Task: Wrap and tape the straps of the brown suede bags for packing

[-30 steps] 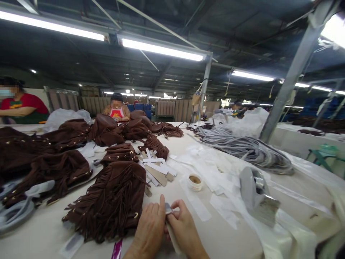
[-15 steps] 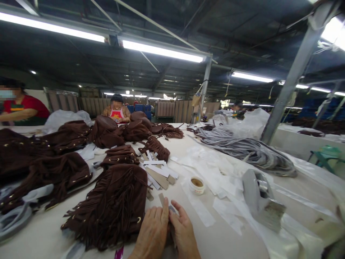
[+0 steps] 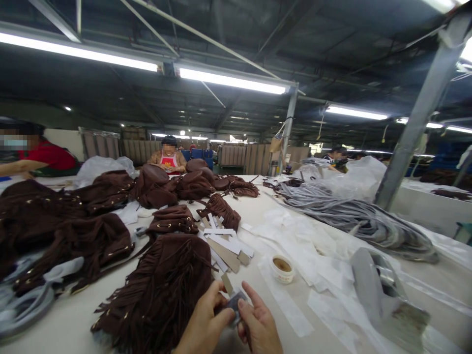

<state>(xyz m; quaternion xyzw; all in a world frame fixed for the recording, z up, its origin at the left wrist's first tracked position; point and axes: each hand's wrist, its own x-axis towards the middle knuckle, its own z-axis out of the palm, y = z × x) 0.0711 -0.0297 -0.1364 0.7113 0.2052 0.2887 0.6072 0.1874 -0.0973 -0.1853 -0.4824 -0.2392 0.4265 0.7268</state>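
At the table's near edge, my left hand (image 3: pixel 204 317) has its fingers closed round a narrow beige card-like strip (image 3: pixel 227 284), whose end pokes up above them. My right hand (image 3: pixel 260 319) pinches a small dark grey flat piece (image 3: pixel 236 299) between thumb and fingers, its index finger pointing up. The grey piece lies against the strip between both hands; its exact kind is unclear. Just left of my hands is a dark brown fringed bag (image 3: pixel 165 285) with brass eyelets. Beyond them lies a pile of white and beige strips (image 3: pixel 224 246).
An open white tub (image 3: pixel 282 269) of brownish stuff stands to the right. Further right are white paper pieces (image 3: pixel 328 275), a grey tape dispenser (image 3: pixel 383 290) and a bundle of grey cords (image 3: pixel 354 211). More brown bags (image 3: pixel 99 236) cover the left; co-workers sit beyond.
My hands have turned and parted slightly, so the grey piece shows more between them. The left thumb now presses towards it. The view has shifted a little left and up.
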